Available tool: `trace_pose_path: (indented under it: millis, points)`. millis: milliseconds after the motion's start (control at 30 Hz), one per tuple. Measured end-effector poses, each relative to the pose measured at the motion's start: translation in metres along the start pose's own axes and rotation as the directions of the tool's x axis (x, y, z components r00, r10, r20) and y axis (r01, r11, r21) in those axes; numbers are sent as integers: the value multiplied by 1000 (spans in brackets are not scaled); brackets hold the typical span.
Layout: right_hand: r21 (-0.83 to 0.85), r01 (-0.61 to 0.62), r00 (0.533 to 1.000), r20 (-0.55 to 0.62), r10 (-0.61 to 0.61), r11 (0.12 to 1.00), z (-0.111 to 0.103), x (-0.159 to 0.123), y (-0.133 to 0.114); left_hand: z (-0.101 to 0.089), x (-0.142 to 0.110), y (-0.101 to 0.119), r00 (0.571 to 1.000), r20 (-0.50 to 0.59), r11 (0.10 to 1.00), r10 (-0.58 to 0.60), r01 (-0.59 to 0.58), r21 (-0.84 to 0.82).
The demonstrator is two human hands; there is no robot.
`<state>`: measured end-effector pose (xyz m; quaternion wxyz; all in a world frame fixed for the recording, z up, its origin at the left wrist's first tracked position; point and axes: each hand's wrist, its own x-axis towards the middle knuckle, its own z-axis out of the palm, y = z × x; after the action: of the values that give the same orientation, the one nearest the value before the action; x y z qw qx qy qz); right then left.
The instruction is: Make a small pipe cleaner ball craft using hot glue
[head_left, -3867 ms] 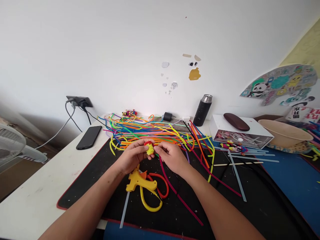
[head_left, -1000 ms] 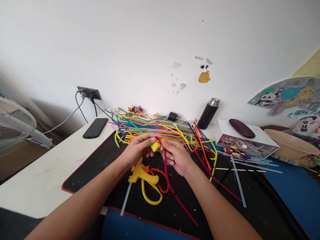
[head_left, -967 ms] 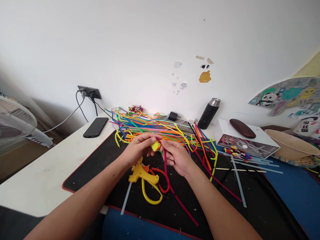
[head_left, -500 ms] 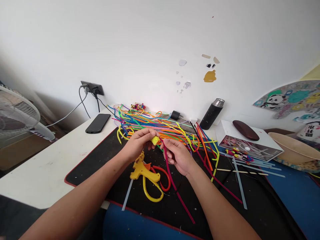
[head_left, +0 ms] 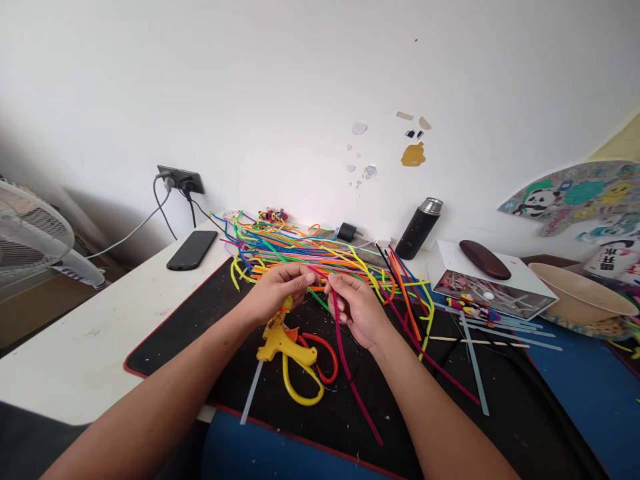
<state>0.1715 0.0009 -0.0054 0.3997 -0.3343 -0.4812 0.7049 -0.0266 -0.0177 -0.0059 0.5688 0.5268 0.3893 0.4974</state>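
Observation:
A magenta pipe cleaner (head_left: 346, 353) runs between my two hands and hangs down over the black mat. My left hand (head_left: 283, 288) pinches its upper end between thumb and index finger. Below that palm a bit of the yellow piece (head_left: 289, 303) shows, mostly covered by the fingers. My right hand (head_left: 354, 303), closed with thumb against fingers, grips the same pipe cleaner a little way along. Under the hands lie a yellow glue gun (head_left: 285, 345) with a clear glue stick (head_left: 253, 392) in its back, and scissors (head_left: 305, 402) with yellow and orange-red handles.
Many coloured pipe cleaners (head_left: 280, 250) are heaped along the wall. On the right are a black flask (head_left: 419, 230), a white box (head_left: 520, 270) bearing a brown case (head_left: 485, 260), and a beige bowl (head_left: 580, 287). A phone (head_left: 192, 250) lies left.
The yellow piece has gone from my left fingertips to below the palm, largely hidden. My left fingers now pinch the pipe cleaner's end. The view has shifted slightly.

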Motion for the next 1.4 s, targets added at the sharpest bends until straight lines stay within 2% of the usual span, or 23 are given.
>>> trace_pose_path:
  millis: [67, 300, 533, 700, 867, 1067, 1267, 1400]
  points:
    - [-12, -2, 1000, 14, 3, 1000, 0, 0, 1, 1, -1, 1, 1000, 3, 999, 16, -16, 30]
    - [-72, -27, 997, 63, 32, 997, 0, 0, 6, 2, 0, 3, 989, -94, 983, 116, -101, 152]
    - [-125, -105, 978, 167, 125, 987, 6, -3, 8, 1, -4, 0, 980, -55, 958, 192, -175, 229]
    - [-104, -98, 981, 159, 114, 990, 6, -3, 8, 1, -3, 1, 984, -101, 980, 147, -132, 148]
    - [-76, -83, 987, 134, 93, 994, 3, -2, 7, -2, 0, -1, 971, -176, 986, 162, -153, 68]
    - [-92, -97, 981, 158, 111, 991, 6, -3, 6, -3, 1, -1, 969, -183, 986, 167, -162, 41]
    - [-88, -93, 989, 104, 102, 992, 8, -3, 9, 3, -1, 0, 962, -190, 981, 194, -188, 49]
    - [-104, -93, 987, 121, 105, 990, 11, -2, 14, 5, -2, -3, 973, -165, 987, 161, -160, 24]
